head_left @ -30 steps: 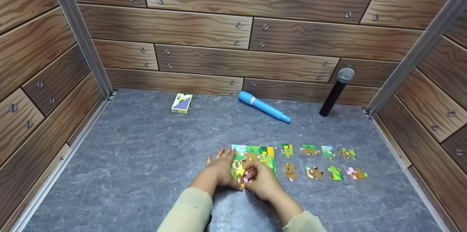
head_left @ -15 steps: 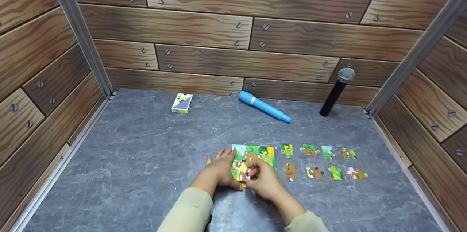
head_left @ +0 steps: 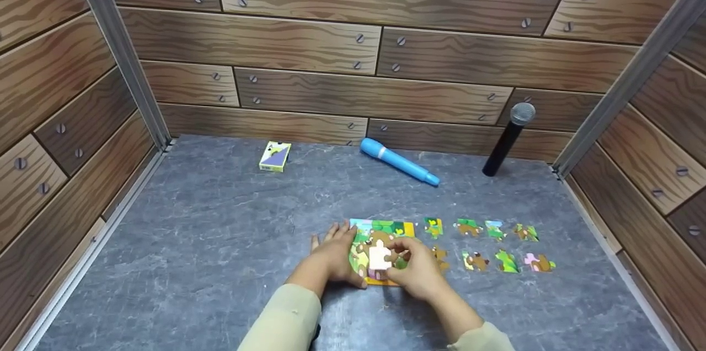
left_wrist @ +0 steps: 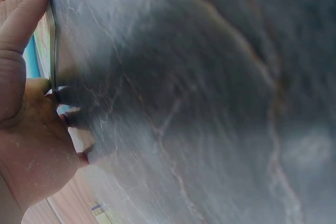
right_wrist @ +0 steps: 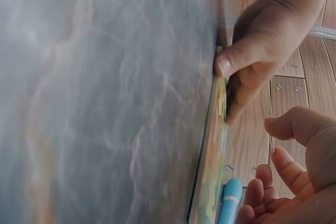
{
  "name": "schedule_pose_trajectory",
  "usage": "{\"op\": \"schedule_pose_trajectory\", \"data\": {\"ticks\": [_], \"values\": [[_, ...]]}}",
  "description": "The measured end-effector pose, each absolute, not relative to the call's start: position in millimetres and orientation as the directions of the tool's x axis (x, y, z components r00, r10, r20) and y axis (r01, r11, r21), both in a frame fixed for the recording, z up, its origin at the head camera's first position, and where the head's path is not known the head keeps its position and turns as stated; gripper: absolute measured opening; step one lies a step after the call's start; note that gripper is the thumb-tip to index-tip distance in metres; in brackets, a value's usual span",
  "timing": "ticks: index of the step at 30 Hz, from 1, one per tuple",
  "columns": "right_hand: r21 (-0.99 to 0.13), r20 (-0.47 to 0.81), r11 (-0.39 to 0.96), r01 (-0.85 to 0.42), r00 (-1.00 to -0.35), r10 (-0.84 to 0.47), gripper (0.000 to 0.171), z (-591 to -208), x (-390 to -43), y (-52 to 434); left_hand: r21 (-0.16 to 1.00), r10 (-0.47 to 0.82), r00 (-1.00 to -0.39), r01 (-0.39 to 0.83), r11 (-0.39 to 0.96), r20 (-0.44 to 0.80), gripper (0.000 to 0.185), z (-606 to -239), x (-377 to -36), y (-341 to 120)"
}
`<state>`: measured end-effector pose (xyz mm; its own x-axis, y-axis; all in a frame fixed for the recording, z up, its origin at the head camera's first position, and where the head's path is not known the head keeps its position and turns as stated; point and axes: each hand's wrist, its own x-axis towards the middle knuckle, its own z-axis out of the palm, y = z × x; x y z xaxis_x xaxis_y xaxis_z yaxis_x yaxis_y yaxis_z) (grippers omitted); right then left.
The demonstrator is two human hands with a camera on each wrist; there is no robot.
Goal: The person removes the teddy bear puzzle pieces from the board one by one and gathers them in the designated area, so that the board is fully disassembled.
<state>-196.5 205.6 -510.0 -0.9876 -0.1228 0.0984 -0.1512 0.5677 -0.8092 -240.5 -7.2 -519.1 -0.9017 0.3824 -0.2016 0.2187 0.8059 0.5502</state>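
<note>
A square jigsaw puzzle (head_left: 409,229) with a bear picture and orange border lies on the table. My left hand (head_left: 333,257) rests along its left side, fingers extended, thumb at the near left corner; the left wrist view shows this hand (left_wrist: 31,103) from below. Between thumb and forefinger, my right hand (head_left: 416,268) pinches a jigsaw piece (head_left: 379,257) over the puzzle. The piece's upper face looks white in the head view. Seen edge-on beside the right hand (right_wrist: 304,166), it is a thin sliver held apart from the puzzle.
Several loose jigsaw pieces (head_left: 507,261) lie in two rows right of the puzzle. Farther back are a yellow and purple card box (head_left: 274,156), a blue microphone (head_left: 400,162) lying down and a black microphone (head_left: 504,144). Wood-patterned walls (head_left: 309,47) enclose the table.
My right hand has lifted and shifted right, and the white face of the pinched piece has come into view. The left hand stays in place.
</note>
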Motion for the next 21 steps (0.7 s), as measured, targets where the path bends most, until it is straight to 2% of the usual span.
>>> {"op": "schedule_pose_trajectory", "data": {"ticks": [15, 21], "values": [[-0.795, 0.122, 0.590, -0.143, -0.990, -0.076, 0.041, -498.7, -181.9, 243.6, 0.556, 0.380, -0.899, 0.205, 0.805, -0.218, 0.126, -516.2, -238.4, -7.5], [-0.837, 0.073, 0.542, -0.080, -0.997, -0.034, 0.042, -497.1, -174.1, 262.8, 0.554, 0.378, -0.896, 0.196, 0.809, -0.235, 0.126, -516.0, -239.9, -7.1]]}}
